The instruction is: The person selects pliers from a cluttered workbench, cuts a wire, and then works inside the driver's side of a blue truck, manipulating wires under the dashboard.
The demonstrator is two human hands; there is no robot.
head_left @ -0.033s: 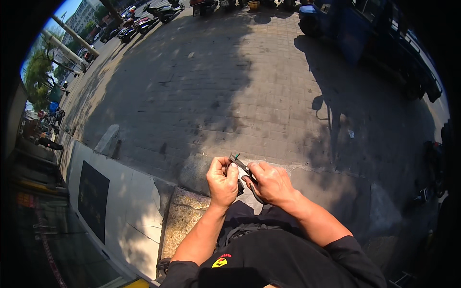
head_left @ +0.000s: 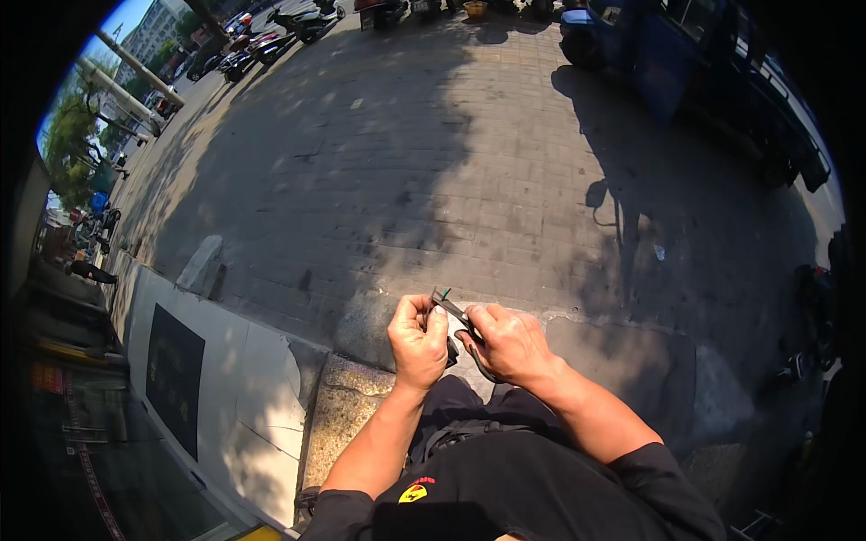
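My left hand (head_left: 420,350) is closed, thumb and fingers pinching a thin dark cable (head_left: 431,305). A small green tip shows at the cable's upper end, and a black piece (head_left: 452,353) hangs below beside the palm. In my right hand (head_left: 516,345) are black-handled scissors (head_left: 454,311), fingers wrapped round them. Their narrow jaws point up and left, reaching the cable at my left fingertips. One curved handle shows below my right fingers. Whether the blades touch the cable is too small to tell.
Grey paving (head_left: 361,180) stretches ahead, partly shaded. A speckled stone ledge (head_left: 347,406) lies by my left forearm, with a pale slab (head_left: 248,361) beyond it. A blue truck (head_left: 677,72) stands far right, and parked scooters (head_left: 298,22) line the far side.
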